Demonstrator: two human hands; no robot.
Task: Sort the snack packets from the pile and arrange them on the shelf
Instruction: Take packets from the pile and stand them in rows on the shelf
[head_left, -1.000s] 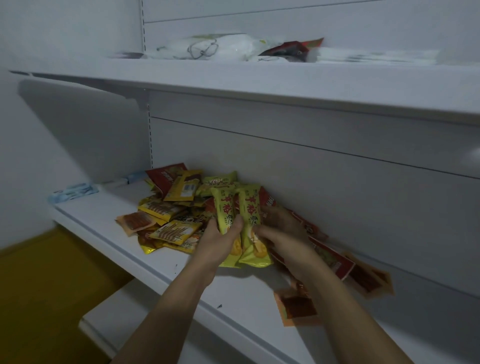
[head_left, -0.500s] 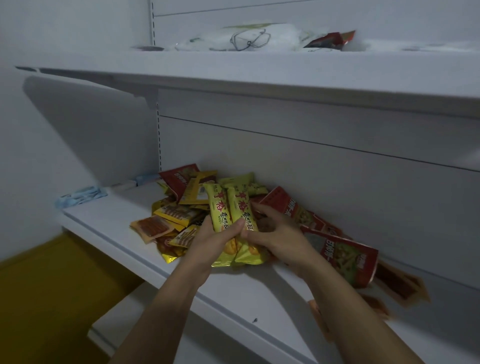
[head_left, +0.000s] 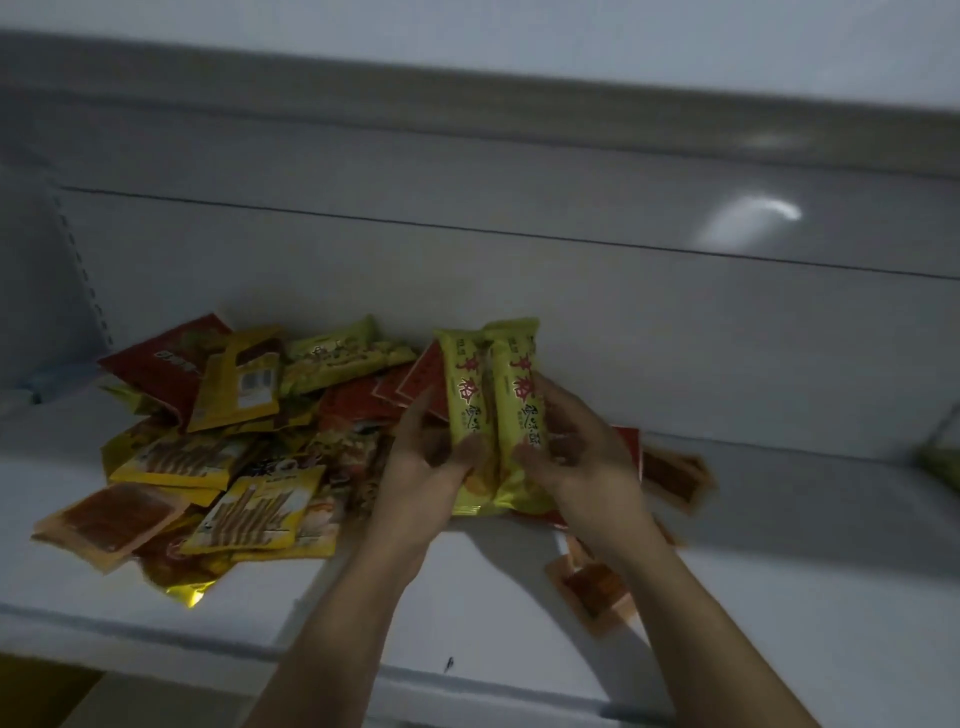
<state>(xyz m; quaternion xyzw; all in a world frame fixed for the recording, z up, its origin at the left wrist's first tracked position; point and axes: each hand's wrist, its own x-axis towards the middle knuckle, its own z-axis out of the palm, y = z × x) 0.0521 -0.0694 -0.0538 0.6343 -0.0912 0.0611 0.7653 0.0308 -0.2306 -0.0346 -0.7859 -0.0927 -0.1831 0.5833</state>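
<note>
On my feed the grey back panel (head_left: 519, 291) fills most of the frame. It is crossed by a thin dark seam (head_left: 467, 228) that runs nearly level from left to right. A bright, smeared patch of glare (head_left: 748, 221) sits on the panel just above that seam, towards the right. At the far left a slotted upright (head_left: 85, 280) runs down the panel's edge, its holes blurred. Below it, at the left border, I see something pale blue (head_left: 57, 379); what it is I cannot tell. Overhead, the front edge of the upper tier (head_left: 467, 98) spans the whole width. Yellow floor (head_left: 36, 691) shows in the bottom left corner.
</note>
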